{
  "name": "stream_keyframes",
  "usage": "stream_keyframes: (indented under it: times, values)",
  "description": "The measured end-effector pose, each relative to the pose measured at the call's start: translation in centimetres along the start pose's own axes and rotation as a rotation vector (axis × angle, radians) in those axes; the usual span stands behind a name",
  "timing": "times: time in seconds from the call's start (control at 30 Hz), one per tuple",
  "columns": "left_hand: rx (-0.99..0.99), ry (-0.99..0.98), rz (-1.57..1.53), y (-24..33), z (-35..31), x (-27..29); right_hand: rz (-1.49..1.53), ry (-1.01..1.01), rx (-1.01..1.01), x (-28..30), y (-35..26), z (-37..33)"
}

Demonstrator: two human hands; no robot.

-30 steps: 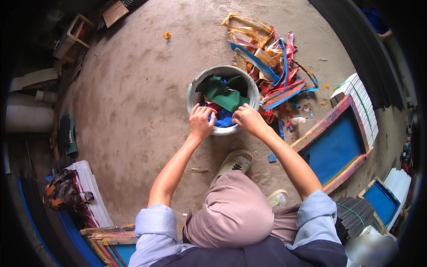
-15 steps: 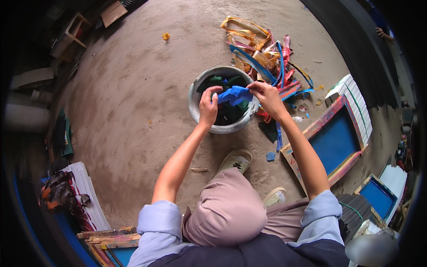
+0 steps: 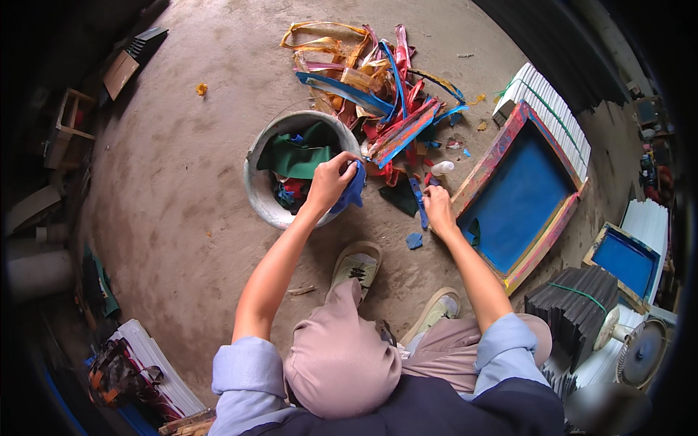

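My left hand (image 3: 331, 182) is closed at the right rim of a grey bucket (image 3: 256, 185), pinching a crumpled blue cloth-like scrap (image 3: 354, 190) that hangs outside the rim. Inside the bucket lie a dark green piece (image 3: 298, 158) and smaller red and blue scraps. Down by the floor, my right hand (image 3: 439, 209) has its fingers drawn together beside a narrow blue strip (image 3: 419, 201). What is between those fingertips, if anything, is too small to make out. A small white bottle-like item (image 3: 442, 168) lies just beyond them.
A tangled heap of yellow, red and blue strips (image 3: 371, 87) lies beyond the bucket. On the right, a wooden frame with a blue panel (image 3: 516, 196) leans near a tied white stack (image 3: 549, 109). A dark tied stack (image 3: 571, 301) stands closer. My shoes (image 3: 358, 265) are below the bucket.
My right hand has let go of the blue scrap and moved down to the floor on the right. My left hand now holds the scrap at the bucket's right rim. The view has shifted right.
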State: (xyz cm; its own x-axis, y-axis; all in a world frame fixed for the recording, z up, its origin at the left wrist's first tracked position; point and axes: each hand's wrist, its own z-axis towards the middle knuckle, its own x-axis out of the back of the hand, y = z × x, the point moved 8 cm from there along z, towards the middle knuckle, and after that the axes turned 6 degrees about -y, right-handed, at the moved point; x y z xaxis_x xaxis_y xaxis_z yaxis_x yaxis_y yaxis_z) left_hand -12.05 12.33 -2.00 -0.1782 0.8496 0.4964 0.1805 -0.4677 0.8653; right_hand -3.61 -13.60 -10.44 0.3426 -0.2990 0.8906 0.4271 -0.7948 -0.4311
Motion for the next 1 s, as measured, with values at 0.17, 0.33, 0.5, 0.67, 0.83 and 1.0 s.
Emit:
stream_keyframes:
  times: [0.17,0.33,0.5,0.67,0.83,1.0]
  values:
    - [-0.041,0.263,-0.111,-1.5,-0.9,0.8,-0.194,0.021,0.037,-3.9,-2.1,0.5]
    - [0.003,0.292,-0.069,-1.4,-1.5,-0.1,-0.242,-0.004,0.027,-5.2,-0.8,1.4]
    - [-0.151,0.375,0.016,1.7,-1.3,0.6,0.262,-0.041,-0.111,-3.8,0.8,1.8]
    - [-0.2,0.173,-0.067,10.0,0.5,2.7,0.722,-0.044,-0.093,4.5,-1.2,4.3]
    - [-0.269,0.082,0.215,18.9,1.0,4.4,1.175,-0.208,0.079,17.4,-11.1,2.1]
    - [-0.331,-0.156,0.348,25.1,1.9,1.0,1.146,-0.069,0.182,23.9,-11.2,-1.7]
